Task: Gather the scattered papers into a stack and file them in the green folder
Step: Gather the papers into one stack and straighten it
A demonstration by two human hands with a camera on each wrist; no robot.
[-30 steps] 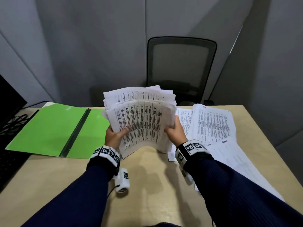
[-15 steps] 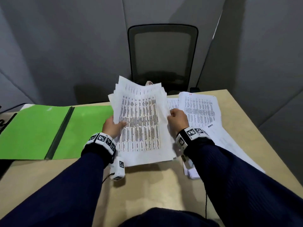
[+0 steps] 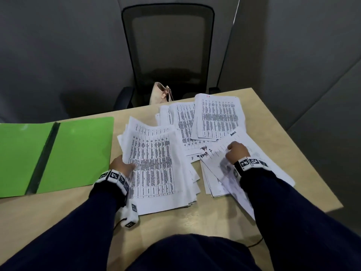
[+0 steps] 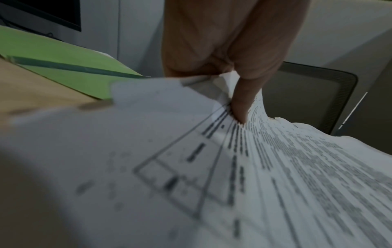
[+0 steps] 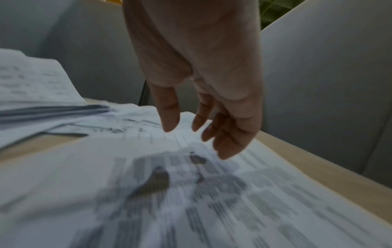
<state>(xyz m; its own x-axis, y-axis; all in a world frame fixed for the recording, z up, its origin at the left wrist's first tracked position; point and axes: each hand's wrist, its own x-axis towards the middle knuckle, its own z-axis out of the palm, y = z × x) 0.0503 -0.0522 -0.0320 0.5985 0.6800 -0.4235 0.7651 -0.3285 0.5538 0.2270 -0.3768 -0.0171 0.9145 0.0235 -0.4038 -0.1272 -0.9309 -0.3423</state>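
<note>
Left hand (image 3: 122,166) pinches gathered stack (image 3: 156,169); right hand (image 3: 237,153), fingers (image 5: 169,114) loose, empty, hovers above loose sheets (image 3: 218,167) lying rightward of stack

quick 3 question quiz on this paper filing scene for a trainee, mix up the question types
1. True or false: the green folder lies open on the table.
2. Multiple choice: what does the left hand hold? A) the folder B) the gathered stack C) nothing
3. Short answer: where is the right hand, and are its fingers gripping anything?

Key
1. True; it holds no papers yet.
2. B; the thumb pinches the stack's left edge.
3. Over the loose papers on the table's right side; the fingers hang relaxed, gripping nothing.
</note>
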